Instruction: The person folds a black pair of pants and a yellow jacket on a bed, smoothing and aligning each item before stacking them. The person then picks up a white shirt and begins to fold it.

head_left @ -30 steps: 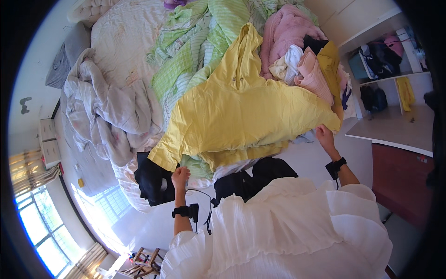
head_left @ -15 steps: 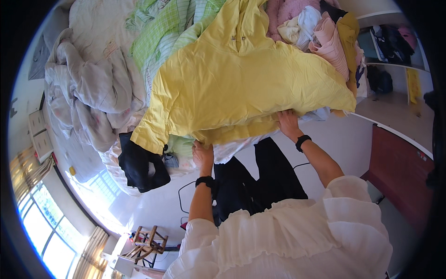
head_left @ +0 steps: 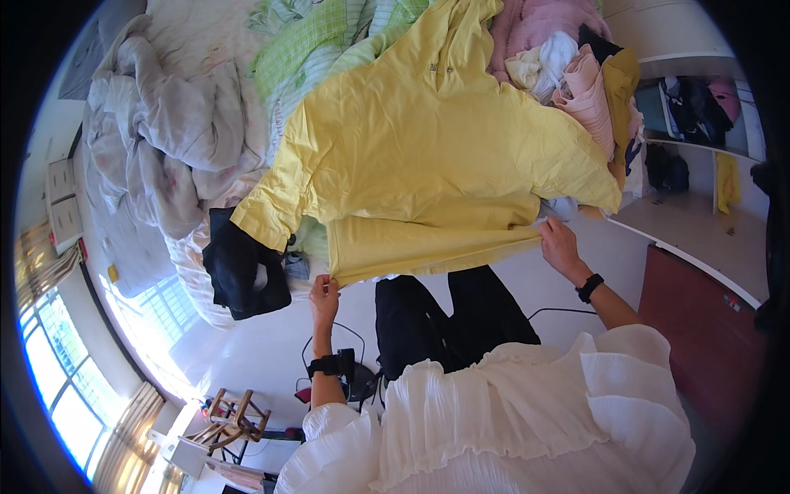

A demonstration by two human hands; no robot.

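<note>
Head view shows us bent over the bed, its grey-white quilt bunched far off to the left of our left grip. Across the mattress lies the yellow hooded top, spread flat with its hood pointing away from us and its hem pulled toward the bed's near edge. Both grips hold that hem: our left hand pinches the hem's left corner between thumb and fingers, and our right hand pinches the right corner, fingers pressed together on the cloth.

We judge the main risk to be uneven pull. The bottom band is already doubled under between the two grips, so a tug from one side alone could skew that fold and drag the sleeves out of line. The left sleeve hangs past the mattress edge just above our left grip, and it could slide further off.

Just left of the left grip sits a black garment, touching the sleeve's cuff; it may catch and get dragged along. Beyond the right grip, a heap of pink and cream clothes rests against the top's far shoulder and could topple onto it. A green checked sheet lies beyond the left shoulder.
</note>
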